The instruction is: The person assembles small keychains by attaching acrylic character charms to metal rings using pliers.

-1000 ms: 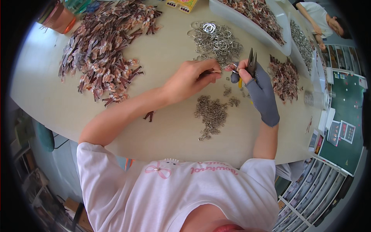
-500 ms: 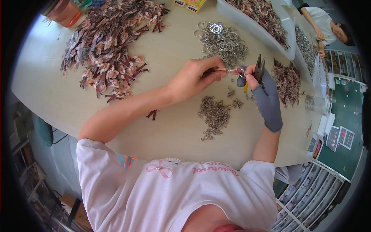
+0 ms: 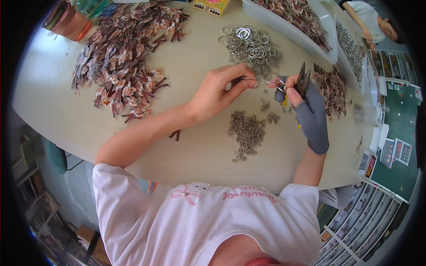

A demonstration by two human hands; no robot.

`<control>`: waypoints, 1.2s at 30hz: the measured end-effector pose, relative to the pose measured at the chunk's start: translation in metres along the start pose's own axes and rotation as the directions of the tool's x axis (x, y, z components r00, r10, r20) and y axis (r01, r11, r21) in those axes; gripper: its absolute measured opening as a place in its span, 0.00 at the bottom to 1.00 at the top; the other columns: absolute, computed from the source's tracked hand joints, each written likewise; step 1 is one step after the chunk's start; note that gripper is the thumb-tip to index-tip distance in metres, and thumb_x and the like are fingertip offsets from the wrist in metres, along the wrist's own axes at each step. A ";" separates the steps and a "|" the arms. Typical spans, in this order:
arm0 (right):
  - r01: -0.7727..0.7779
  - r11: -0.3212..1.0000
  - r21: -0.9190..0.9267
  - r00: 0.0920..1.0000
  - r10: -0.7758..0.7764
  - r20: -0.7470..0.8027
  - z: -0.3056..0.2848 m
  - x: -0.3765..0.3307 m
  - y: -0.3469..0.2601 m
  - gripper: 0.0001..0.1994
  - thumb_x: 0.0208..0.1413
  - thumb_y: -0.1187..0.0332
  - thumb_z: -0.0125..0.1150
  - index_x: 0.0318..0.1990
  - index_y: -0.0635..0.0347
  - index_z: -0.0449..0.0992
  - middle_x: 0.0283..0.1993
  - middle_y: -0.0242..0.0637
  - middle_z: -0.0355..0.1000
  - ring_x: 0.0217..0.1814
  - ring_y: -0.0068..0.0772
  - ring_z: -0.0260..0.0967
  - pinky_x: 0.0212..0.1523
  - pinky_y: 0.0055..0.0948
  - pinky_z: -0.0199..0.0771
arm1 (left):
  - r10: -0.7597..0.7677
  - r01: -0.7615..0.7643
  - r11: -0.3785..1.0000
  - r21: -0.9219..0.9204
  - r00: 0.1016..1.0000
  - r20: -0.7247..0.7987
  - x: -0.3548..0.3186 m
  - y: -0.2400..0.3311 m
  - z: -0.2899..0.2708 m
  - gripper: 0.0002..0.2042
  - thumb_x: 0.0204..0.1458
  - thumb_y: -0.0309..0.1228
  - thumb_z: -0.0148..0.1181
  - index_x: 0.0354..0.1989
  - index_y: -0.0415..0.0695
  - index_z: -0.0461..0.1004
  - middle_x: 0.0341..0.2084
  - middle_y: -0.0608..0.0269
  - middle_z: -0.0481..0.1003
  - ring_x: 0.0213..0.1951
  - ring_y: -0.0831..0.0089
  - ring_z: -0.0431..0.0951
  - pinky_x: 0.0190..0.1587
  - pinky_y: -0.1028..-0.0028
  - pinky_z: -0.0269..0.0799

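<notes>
**Key ring (image 3: 280, 85) held in right hand (image 3: 310, 116), just beyond the heap of small rings (image 3: 245, 133)**

Landmark for all positions: the heap of small rings, lying on the pale surface (image 3: 202, 153) in front of me.

Left hand (image 3: 218, 92): bare, beyond the heap and to its left. My thumb and forefinger are closed, pinching a thin piece (image 3: 248, 78); most of it is hidden, so I cannot tell its kind.

Right hand: in a grey glove with bare fingertips, to the right of the heap. The fingers are closed on the key ring, from which a short chain (image 3: 270, 83) runs toward my left fingertips. I cannot tell whether the chain touches them. The same hand carries pliers (image 3: 303, 83), tips pointing away from me and slightly apart.

Stock observed: directly beyond the heap lies a pile of large rings (image 3: 255, 51). Far to its left and beyond spreads a big pile of cut-out figures (image 3: 122, 64). A single cut-out (image 3: 176, 134) lies left of the heap, partly covered by my left forearm. A smaller pile of cut-outs (image 3: 330, 91) sits to the right, past my glove. Beyond and right stands a translucent tray (image 3: 327, 56) filled with more pieces.

Further off in that direction, a co-worker (image 3: 366, 20) in a white top is present.
</notes>
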State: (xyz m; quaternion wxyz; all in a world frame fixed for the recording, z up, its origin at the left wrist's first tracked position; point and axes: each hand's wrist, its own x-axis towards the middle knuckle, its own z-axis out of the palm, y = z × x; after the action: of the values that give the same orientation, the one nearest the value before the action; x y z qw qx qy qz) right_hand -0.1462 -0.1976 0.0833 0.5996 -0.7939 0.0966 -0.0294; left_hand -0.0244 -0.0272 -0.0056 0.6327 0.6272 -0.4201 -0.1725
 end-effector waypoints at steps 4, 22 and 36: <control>0.007 1.000 0.006 1.000 -0.007 0.019 0.005 0.002 -0.004 0.06 0.64 0.71 0.48 0.44 0.64 0.67 0.32 0.33 0.69 0.45 0.23 0.67 0.61 0.32 0.61 | 0.028 -0.028 0.999 0.036 1.000 0.014 -0.001 0.000 0.000 0.03 0.54 0.21 0.59 0.37 0.37 0.73 0.32 0.61 0.78 0.34 0.73 0.79 0.37 0.75 0.74; 0.093 0.611 -0.786 0.972 -0.227 -0.062 0.012 -0.005 0.023 0.17 0.47 0.75 0.61 0.46 0.58 0.68 0.45 0.39 0.65 0.45 0.38 0.67 0.49 0.39 0.67 | 0.379 -0.358 0.921 0.153 0.914 -0.142 0.001 -0.003 -0.005 0.04 0.51 0.20 0.60 0.35 0.37 0.74 0.33 0.57 0.76 0.34 0.64 0.76 0.35 0.71 0.73; 0.142 0.272 -0.952 0.929 -0.369 0.033 0.045 -0.007 0.005 0.14 0.45 0.70 0.62 0.39 0.54 0.68 0.32 0.32 0.64 0.36 0.34 0.67 0.39 0.35 0.67 | 0.528 -0.501 0.838 0.217 0.844 -0.093 -0.002 0.004 -0.008 0.09 0.46 0.16 0.63 0.37 0.35 0.74 0.36 0.52 0.73 0.35 0.63 0.75 0.35 0.70 0.72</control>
State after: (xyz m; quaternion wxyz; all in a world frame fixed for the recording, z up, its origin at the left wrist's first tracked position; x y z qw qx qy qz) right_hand -0.1462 -0.1550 0.0661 -0.0012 -0.9896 0.0239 -0.1416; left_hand -0.0207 -0.0194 -0.0017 0.6247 0.5577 -0.5388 0.0912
